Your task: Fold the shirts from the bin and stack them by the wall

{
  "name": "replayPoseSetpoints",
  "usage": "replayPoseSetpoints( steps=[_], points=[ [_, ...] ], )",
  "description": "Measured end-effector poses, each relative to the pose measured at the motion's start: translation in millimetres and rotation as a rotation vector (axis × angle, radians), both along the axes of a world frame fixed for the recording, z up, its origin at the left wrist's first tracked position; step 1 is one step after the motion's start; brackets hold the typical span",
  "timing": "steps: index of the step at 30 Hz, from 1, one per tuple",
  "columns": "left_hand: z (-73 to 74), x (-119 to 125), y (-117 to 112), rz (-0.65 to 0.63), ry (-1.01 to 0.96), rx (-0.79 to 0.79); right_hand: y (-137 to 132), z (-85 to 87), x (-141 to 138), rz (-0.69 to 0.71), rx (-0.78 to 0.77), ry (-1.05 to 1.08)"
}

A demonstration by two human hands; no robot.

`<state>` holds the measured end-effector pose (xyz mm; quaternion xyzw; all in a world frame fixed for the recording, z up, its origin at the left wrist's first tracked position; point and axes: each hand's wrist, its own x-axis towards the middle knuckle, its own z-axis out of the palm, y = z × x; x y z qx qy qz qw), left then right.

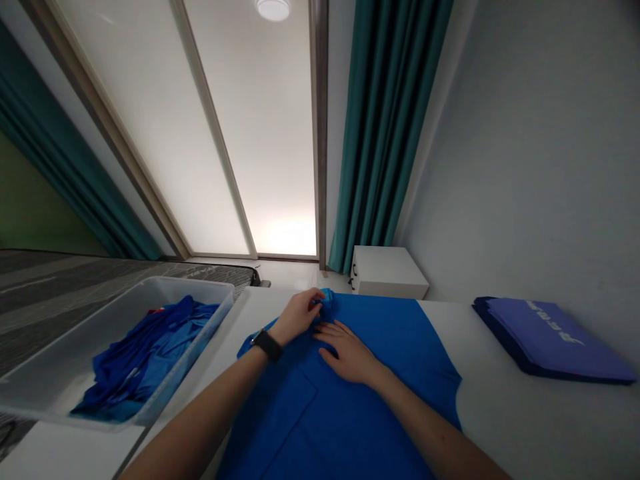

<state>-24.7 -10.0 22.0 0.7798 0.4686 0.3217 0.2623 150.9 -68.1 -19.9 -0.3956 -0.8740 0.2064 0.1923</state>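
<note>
Where the left hand (pixel 299 316) meets the far edge of the cloth, its thumb and fingertips pinch a light blue bunch of fabric (pixel 327 297); whether that bunch belongs to the same garment, I cannot tell. The right hand (pixel 350 353) lies palm down just beside it, fingers slightly apart and resting on the blue garment (pixel 395 337) without gripping it. A black watch (pixel 268 345) sits on the left wrist.

The garment is spread across the tabletop (pixel 505 427) directly in front of the person, with shallow creases running through its near left part. Smoothing this far edge would go best, I judge, with the right palm pressing as an anchor while the left fingers open out the bunch by small tugs; a light pinch should avoid dragging the whole piece askew. Sweeping from the middle outward ought to flatten the creases.

To the left, a clear plastic bin (pixel 100 331) holds crumpled blue clothes (pixel 150 357). Well to the right, near the wall (pixel 540 167), lies a folded stack (pixel 550 337), purple-blue with pale lettering above a darker layer. Beyond the tabletop stand a white cabinet (pixel 390 268) and a teal curtain (pixel 395 133).
</note>
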Motion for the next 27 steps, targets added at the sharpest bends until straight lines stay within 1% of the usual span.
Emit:
replayPoseSetpoints(
  steps=[2,3,5,7,10,14,18,21,24,26,27],
  points=[
    [-21.3,-3,-4,0.024,-0.007,-0.012,4,-3.3,0,-0.032,-0.015,0.07],
    [-29.4,-4,-6,0.042,-0.02,-0.015,6,-4.4,0,-0.041,-0.021,0.1],
    [-40.2,-7,-7,0.069,-0.06,-0.027,8,-5.3,0,-0.052,-0.028,0.149],
    [-45.4,-9,-7,0.065,-0.099,-0.042,9,-5.2,1,-0.076,-0.038,0.186],
    [-48.4,-9,-8,0.038,-0.104,-0.028,9,-5.4,2,-0.107,-0.043,0.239],
    [-49.0,-8,-10,0.01,-0.073,0.013,9,-6.2,1,-0.097,-0.063,0.304],
    [-45.9,-7,-12,-0.006,-0.041,0.025,13,-0.6,6,-0.208,-0.173,0.446],
    [-42.7,-7,-12,-0.005,-0.023,0.025,20,9.0,19,-0.279,-0.219,0.522],
    [-40.9,-7,-12,-0.005,-0.017,0.017,33,18.6,40,-0.343,-0.188,0.486],
    [-40.4,-7,-12,-0.011,-0.006,0.015,46,22.0,57,-0.384,-0.103,0.365],
    [-40.3,-7,-11,-0.012,0.001,0.015,53,22.5,66,-0.411,-0.055,0.263]
  ],
)
